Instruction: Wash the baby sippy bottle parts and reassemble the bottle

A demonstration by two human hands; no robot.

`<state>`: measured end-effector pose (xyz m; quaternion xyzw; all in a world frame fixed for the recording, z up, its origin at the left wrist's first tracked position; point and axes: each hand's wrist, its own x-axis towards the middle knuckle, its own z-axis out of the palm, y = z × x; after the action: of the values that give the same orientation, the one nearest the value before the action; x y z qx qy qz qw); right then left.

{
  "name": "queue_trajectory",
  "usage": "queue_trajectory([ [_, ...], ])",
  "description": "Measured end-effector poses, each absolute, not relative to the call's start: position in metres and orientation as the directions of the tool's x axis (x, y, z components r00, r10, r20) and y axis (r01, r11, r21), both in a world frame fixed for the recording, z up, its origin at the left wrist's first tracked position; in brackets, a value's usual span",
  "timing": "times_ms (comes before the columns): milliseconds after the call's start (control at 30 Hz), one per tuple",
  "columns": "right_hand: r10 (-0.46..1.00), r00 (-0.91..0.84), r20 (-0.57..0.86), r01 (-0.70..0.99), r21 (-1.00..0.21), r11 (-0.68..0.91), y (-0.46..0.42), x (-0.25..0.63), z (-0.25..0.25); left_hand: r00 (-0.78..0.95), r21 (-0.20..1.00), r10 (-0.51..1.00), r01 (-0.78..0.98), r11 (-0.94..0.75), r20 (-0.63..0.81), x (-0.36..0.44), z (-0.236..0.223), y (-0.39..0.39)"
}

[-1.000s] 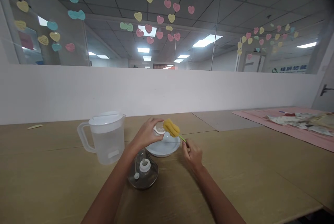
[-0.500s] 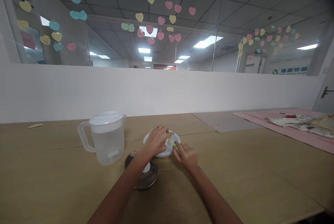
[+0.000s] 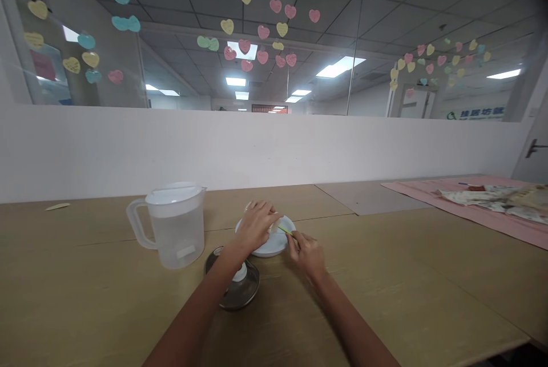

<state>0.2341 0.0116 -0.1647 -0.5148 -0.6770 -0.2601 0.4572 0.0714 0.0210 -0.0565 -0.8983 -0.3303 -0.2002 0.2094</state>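
Observation:
My left hand [image 3: 256, 224] is curled over a small white round object held above a white bowl [image 3: 274, 247]; the object is mostly hidden by my fingers. My right hand [image 3: 305, 250] pinches the thin green handle of a brush [image 3: 285, 231] whose yellow sponge head is hidden inside or behind what the left hand holds. Just in front of the bowl, under my left forearm, lies a dark glass lid [image 3: 234, 293] with small white parts [image 3: 239, 273] on it.
A clear plastic jug [image 3: 171, 224] of water with a white lid stands left of the bowl on the wooden table [image 3: 419, 281]. A pink cloth [image 3: 483, 213] with printed fabric on it lies far right. A white partition wall runs behind the table.
A second ago the yellow sponge head stood in the open above the bowl beside the left hand's object. Both hands have since dropped to the bowl and the sponge is out of sight.

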Motion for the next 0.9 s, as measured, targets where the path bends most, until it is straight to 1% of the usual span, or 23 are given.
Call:
queue_trajectory([
  [100,0.465,-0.105,0.879,0.913,-0.100,0.396,0.012,0.231,-0.165,0.723,-0.286,0.502,0.666,-0.689,0.474,0.077,-0.059,0.019],
  [233,0.472,-0.024,0.881,0.941,-0.139,0.307,0.010,0.229,-0.164,0.718,-0.301,0.502,0.674,-0.674,0.483,0.071,-0.056,0.023],
  [400,0.475,-0.017,0.880,0.934,-0.156,0.322,0.007,0.234,-0.160,0.657,-0.278,0.539,0.732,-0.621,0.527,0.050,-0.046,0.031],
  [433,0.481,0.004,0.877,0.941,-0.166,0.295,0.007,0.237,-0.159,0.633,-0.287,0.551,0.757,-0.586,0.543,0.046,-0.045,0.032],
  [500,0.509,0.074,0.858,0.962,-0.196,0.190,0.009,0.245,-0.157,0.596,-0.328,0.569,0.796,-0.509,0.566,0.039,-0.044,0.035],
  [600,0.580,0.242,0.778,0.960,-0.278,-0.029,0.016,0.258,-0.158,0.602,-0.391,0.564,0.797,-0.460,0.565,0.034,-0.047,0.039],
  [667,0.637,0.331,0.697,0.939,-0.309,-0.150,0.021,0.265,-0.162,0.619,-0.394,0.550,0.783,-0.481,0.560,0.034,-0.048,0.040],
  [700,0.675,0.350,0.650,0.933,-0.304,-0.191,0.024,0.268,-0.165,0.619,-0.380,0.548,0.783,-0.493,0.563,0.034,-0.049,0.040],
  [767,0.766,0.346,0.542,0.935,-0.266,-0.234,0.027,0.271,-0.171,0.608,-0.336,0.555,0.787,-0.518,0.568,0.034,-0.050,0.039],
  [833,0.841,0.312,0.442,0.946,-0.227,-0.232,0.029,0.272,-0.178,0.591,-0.281,0.573,0.793,-0.540,0.567,0.034,-0.050,0.038],
  [900,0.875,0.283,0.393,0.954,-0.214,-0.212,0.031,0.271,-0.183,0.577,-0.211,0.597,0.794,-0.571,0.557,0.035,-0.050,0.037],
])
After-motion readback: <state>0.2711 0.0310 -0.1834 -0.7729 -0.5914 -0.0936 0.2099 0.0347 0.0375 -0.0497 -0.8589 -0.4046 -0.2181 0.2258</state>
